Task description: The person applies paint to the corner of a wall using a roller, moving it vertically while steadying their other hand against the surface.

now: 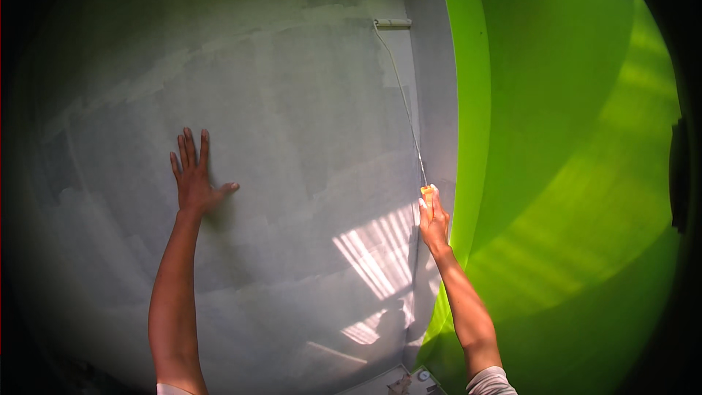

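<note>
My right hand (pixel 434 225) is closed around the orange handle (pixel 428 196) of a paint roller. From the handle a long thin metal rod runs up to the narrow roller head (pixel 393 24), which lies against the grey wall (pixel 292 139) close to its right-hand corner. My left hand (pixel 196 181) is raised at the left, fingers spread and thumb out, near or against the same wall; whether the palm touches it, I cannot tell. Patchy lighter and darker grey paint covers that wall.
A bright green wall (pixel 556 139) fills the right side, meeting a grey strip (pixel 431 66) beside the corner. Striped sunlight (pixel 376 249) falls on the grey wall. Low down by the corner is a white surface (pixel 376 384) with small objects, including a round dial (pixel 423 375). A dark object (pixel 679 175) stands at the far right.
</note>
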`<state>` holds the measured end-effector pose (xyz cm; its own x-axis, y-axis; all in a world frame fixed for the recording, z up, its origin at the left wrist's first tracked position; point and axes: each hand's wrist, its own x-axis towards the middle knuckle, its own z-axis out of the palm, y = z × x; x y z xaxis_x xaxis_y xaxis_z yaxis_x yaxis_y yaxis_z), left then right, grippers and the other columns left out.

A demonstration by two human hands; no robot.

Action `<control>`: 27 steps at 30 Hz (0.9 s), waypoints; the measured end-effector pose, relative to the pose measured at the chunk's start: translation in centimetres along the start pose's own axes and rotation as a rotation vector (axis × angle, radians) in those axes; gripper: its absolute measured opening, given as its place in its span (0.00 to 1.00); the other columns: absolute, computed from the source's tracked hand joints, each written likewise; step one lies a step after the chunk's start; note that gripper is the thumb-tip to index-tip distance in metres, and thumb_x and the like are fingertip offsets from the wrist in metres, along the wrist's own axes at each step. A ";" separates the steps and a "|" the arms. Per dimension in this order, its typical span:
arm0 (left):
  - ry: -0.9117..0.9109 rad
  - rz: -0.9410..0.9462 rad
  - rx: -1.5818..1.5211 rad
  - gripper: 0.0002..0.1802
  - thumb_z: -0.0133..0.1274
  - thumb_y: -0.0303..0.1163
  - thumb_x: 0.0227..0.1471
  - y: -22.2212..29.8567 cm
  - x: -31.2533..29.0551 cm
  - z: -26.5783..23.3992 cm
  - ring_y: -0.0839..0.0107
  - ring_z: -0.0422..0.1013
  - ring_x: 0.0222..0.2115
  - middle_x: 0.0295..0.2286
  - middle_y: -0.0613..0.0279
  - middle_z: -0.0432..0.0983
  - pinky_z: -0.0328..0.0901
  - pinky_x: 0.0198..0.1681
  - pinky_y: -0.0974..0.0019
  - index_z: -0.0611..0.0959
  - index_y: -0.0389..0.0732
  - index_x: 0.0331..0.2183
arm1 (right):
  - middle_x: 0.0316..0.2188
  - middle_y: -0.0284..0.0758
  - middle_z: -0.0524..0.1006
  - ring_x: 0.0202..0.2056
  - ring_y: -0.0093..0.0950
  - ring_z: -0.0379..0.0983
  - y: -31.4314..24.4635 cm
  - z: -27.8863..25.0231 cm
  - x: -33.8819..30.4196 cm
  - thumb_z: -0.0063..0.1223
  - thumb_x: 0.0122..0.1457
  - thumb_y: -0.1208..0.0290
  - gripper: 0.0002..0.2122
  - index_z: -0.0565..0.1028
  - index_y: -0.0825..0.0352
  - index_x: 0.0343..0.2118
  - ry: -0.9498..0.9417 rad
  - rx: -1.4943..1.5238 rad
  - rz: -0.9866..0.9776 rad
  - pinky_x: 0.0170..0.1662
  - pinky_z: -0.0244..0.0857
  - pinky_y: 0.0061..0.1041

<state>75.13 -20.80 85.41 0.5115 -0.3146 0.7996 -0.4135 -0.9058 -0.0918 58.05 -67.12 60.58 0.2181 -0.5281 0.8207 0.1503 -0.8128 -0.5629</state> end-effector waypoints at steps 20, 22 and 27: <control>-0.101 -0.018 0.044 0.80 0.75 0.56 0.35 0.7 -0.3 -2.8 0.57 0.24 0.74 0.73 0.55 0.22 0.25 0.74 0.43 0.36 0.59 0.73 | 0.47 0.52 0.80 0.43 0.50 0.81 5.5 -4.2 -20.9 0.56 0.63 0.75 0.25 0.68 0.72 0.63 0.088 -0.142 -0.089 0.44 0.76 0.40; -0.097 -0.008 0.033 0.79 0.75 0.56 0.36 -0.4 -0.7 -2.3 0.58 0.24 0.74 0.74 0.54 0.22 0.26 0.75 0.43 0.37 0.59 0.73 | 0.43 0.51 0.81 0.39 0.50 0.82 3.3 -5.5 -24.3 0.58 0.62 0.76 0.24 0.69 0.74 0.61 0.011 -0.085 0.006 0.42 0.77 0.40; 0.137 0.005 -0.168 0.69 0.73 0.50 0.43 -3.4 -6.8 1.4 0.53 0.28 0.74 0.74 0.52 0.28 0.31 0.74 0.43 0.46 0.53 0.74 | 0.33 0.50 0.82 0.30 0.45 0.83 -3.2 -9.5 -33.8 0.67 0.55 0.74 0.23 0.73 0.77 0.53 -0.121 -0.031 -0.034 0.35 0.77 0.38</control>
<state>74.12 -15.99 79.50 0.4072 -0.2670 0.8735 -0.5410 -0.8410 -0.0049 41.00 -49.03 35.56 0.3279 -0.4678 0.8207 0.1303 -0.8381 -0.5298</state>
